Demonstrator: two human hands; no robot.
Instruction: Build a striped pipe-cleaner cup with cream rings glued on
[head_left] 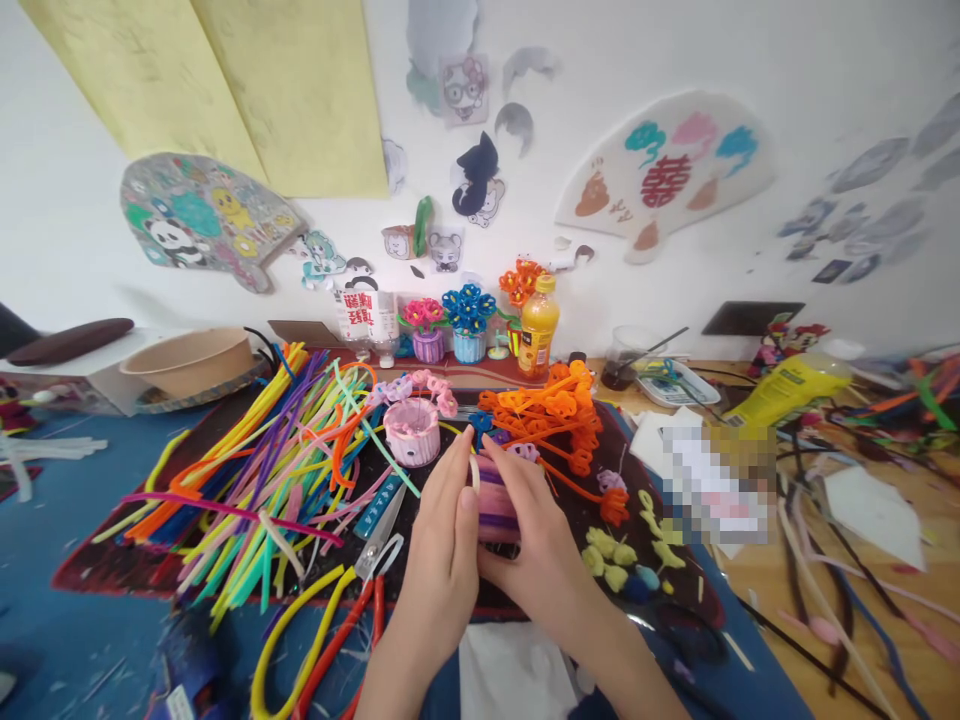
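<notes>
My left hand [439,545] and my right hand [529,530] meet at the middle of the table, both closed around a small purple and pink pipe-cleaner basket [495,505]. Fingertips of both hands press at its upper rim. Behind it stands a finished pink pipe-cleaner pot [411,430]. A heap of orange pipe-cleaner loops [559,410] lies just behind my right hand. Small yellow fuzzy pieces [611,555] lie to the right of that hand.
A big pile of coloured pipe cleaners [277,470] covers the left. Scissors [379,525] and red-handled pliers [352,620] lie by my left wrist. Little flower pots [450,330] and a juice bottle [538,325] stand at the wall. A yellow bottle [787,390] lies right.
</notes>
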